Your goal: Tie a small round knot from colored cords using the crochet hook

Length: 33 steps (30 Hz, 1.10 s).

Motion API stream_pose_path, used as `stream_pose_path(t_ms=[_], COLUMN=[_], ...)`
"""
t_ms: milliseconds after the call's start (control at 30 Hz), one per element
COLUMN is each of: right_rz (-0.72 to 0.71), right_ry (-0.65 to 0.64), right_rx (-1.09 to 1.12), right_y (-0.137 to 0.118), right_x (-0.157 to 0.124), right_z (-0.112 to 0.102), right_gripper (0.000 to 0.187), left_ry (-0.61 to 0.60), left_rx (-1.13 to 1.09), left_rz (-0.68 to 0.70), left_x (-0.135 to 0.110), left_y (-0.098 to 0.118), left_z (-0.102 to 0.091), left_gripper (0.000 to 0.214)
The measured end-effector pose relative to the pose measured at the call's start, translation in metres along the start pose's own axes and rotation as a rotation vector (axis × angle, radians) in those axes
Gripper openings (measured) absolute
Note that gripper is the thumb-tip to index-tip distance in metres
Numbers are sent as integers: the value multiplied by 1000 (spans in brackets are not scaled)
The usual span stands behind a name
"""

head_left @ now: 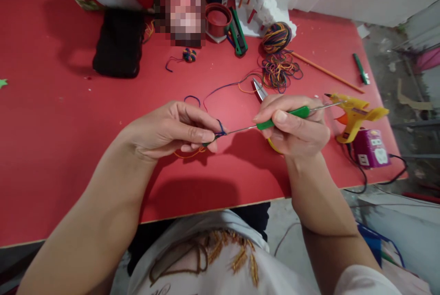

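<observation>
Between the thumb and fingers of my left hand (pixel 182 128) a small piece of multicoloured yarn work (pixel 220 133) is pinched. My right hand (pixel 295 123) grips a crochet hook (pixel 299 112) by its green handle. The hook's thin metal tip reaches left into the yarn at my left fingertips; the exact loop is too small to make out. A strand of yarn (pixel 223 88) runs from the work to a loose tangle (pixel 280 71) and a striped yarn ball (pixel 277 37) at the back right. Scissors (pixel 259 90) lie partly hidden under my right hand.
A yellow glue gun (pixel 355 114) rests by a purple box (pixel 371 148) at the right edge, its cord trailing. Behind are an orange stick (pixel 328 73), a green cutter (pixel 238 34), a red round container (pixel 218 18), a small yarn piece (pixel 189 55) and a black case (pixel 120 43).
</observation>
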State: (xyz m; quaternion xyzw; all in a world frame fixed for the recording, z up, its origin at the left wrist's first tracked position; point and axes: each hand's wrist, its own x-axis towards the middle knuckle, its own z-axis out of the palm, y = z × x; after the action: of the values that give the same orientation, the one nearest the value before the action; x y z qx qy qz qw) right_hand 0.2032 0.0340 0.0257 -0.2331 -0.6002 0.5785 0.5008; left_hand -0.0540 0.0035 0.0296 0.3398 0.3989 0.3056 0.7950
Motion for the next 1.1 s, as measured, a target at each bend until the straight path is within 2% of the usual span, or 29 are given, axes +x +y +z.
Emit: stream_pose_path(t_ms=[133, 333, 467, 533, 667, 800, 933, 1100], right_rz=[73, 57, 121, 170, 229, 195, 130, 42], right_ry=[-11, -5, 141, 183, 152, 131, 85, 10], right_rx=[51, 135, 136, 132, 135, 62, -4, -133], right_y=[5, 21, 27, 28, 26, 18, 12, 8], right_x=[2, -4, -7, -6, -2, 1, -1, -3], right_z=[3, 21, 30, 31, 24, 12, 3, -1], right_gripper=[23, 17, 20, 23, 29, 26, 22, 16], left_ry=[37, 281, 339, 344, 361, 371, 329, 331], left_rx=[13, -20, 16, 41, 112, 208, 294, 378], left_rz=[98, 333, 415, 413, 381, 344, 322, 285], left_x=[3, 12, 12, 11, 9, 6, 3, 3], left_y=[-4, -14, -13, -12, -11, -12, -13, -13], left_z=[9, 27, 30, 30, 32, 36, 35, 32], left_gripper=[19, 32, 35, 34, 30, 28, 25, 21])
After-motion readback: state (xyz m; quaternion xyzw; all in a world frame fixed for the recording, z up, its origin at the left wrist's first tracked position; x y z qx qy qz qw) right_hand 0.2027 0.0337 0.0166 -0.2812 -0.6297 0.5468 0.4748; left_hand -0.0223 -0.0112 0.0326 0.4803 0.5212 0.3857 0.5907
